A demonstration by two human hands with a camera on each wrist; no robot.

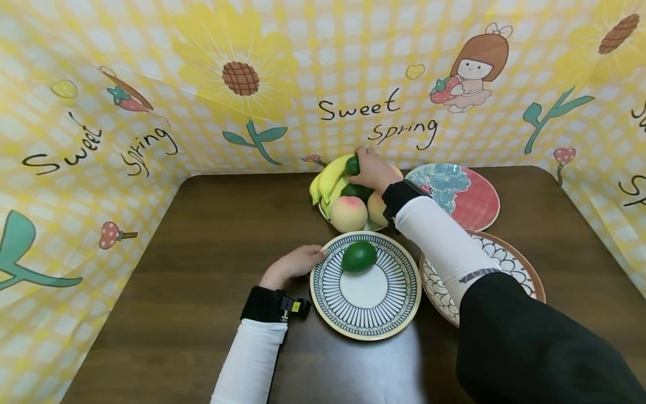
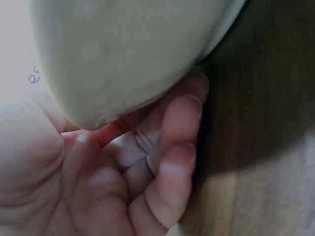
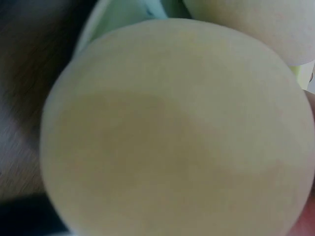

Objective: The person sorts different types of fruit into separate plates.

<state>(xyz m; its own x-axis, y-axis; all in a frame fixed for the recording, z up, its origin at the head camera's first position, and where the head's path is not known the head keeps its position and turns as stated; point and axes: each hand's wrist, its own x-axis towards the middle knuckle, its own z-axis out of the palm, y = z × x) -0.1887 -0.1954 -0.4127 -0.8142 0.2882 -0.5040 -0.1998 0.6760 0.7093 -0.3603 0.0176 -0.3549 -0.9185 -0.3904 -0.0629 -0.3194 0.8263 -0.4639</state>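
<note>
Black cloth sleeve (image 1: 530, 336) is crossing above a brown-rimmed, petal-patterned plate (image 1: 520, 269), letting the right hand (image 1: 374, 171) reach far across; its fingers are apparently pinching a rounded green fruit (image 1: 352, 165) beside curved yellow bananas (image 1: 330, 177). The left hand (image 1: 295, 265) is gripping a round, dark-and-white ceramic-looking plate (image 1: 365, 322), fingers curled beneath, probably steadying it under one smooth, oval green fruit (image 1: 359, 257).

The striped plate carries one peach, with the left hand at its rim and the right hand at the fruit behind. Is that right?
Not quite: the head view shows one green fruit, not a peach, on the striped plate. The left hand is at the plate's rim and the right hand at the fruit behind.
</note>
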